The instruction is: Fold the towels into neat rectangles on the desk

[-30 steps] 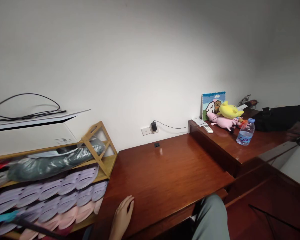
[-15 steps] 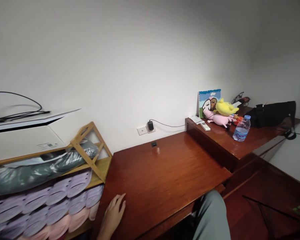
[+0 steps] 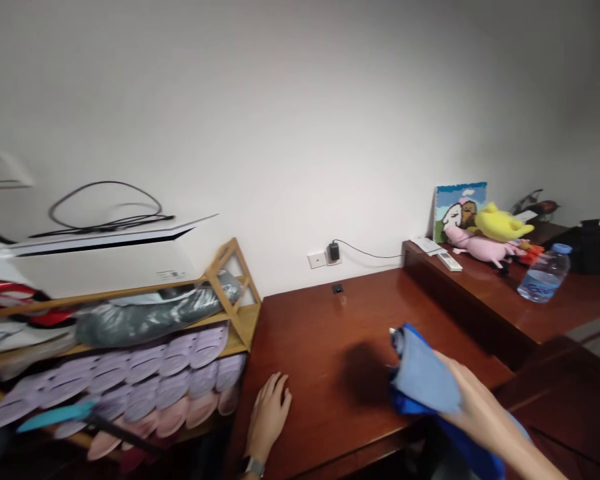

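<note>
My left hand (image 3: 269, 415) lies flat on the left part of the reddish-brown wooden desk (image 3: 320, 360), fingers loosely spread, with a watch (image 3: 253, 467) on the wrist. From the lower right my right hand (image 3: 455, 383) reaches in, wrapped round a folded blue cloth (image 3: 423, 373), light blue on one face and bright blue on the other. The cloth is held above the desk's front right part and casts a shadow on it. Part of it hangs down beside the forearm. Motion blurs the cloth, and most of my right fingers are hidden behind it.
A shoe rack (image 3: 247, 323) with lilac and pink clogs stands left of the desk, a white box (image 3: 105, 267) on top. On the raised right desk are a water bottle (image 3: 545, 273), plush toys (image 3: 500, 223), a remote (image 3: 450, 261) and a black bag (image 3: 590, 247). A charger (image 3: 334, 251) is plugged into the wall.
My right hand has come into view from the lower right with the blue cloth. The view has turned left, so the room's things sit further right. My left hand stays on the desk.
</note>
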`<state>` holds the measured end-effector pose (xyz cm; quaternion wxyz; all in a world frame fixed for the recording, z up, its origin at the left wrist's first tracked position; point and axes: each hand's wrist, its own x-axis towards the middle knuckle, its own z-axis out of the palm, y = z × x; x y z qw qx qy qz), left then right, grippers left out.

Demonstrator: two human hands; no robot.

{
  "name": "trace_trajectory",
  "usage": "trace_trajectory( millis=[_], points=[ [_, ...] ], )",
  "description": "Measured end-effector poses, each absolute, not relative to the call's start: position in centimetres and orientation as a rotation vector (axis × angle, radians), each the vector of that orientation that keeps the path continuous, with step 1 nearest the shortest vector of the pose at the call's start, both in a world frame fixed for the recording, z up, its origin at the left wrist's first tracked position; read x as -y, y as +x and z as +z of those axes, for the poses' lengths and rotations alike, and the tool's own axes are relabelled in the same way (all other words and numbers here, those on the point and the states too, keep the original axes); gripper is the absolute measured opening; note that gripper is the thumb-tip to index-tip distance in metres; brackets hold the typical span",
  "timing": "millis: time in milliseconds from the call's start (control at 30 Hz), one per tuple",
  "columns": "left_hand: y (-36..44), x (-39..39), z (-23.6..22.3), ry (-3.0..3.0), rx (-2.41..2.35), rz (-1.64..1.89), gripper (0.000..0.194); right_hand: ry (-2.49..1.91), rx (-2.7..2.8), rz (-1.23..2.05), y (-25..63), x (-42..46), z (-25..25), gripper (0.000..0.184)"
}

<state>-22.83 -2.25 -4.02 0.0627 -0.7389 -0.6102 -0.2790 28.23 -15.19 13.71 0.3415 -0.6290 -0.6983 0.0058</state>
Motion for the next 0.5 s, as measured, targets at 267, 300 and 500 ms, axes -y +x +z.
trace_trajectory(
  millis=[267, 300, 500],
  points=[
    [-22.0, 4.2, -2.4, -2.226, 1.947, -0.841, 0.04, -1.577, 2.362, -0.034, 2.0, -9.0, 23.2, 0.095],
    [-22.0, 4.3, -2.4, -2.226, 1.956, -0.847, 0.041, -1.589, 2.375, 0.02, -0.3, -10.2, 23.0, 0.097],
    [-22.1, 4.4, -2.7, -2.229, 1.966, -0.878, 0.042, -1.337, 2.287, 0.192, 4.2, -4.5, 13.8, 0.043]
  ],
)
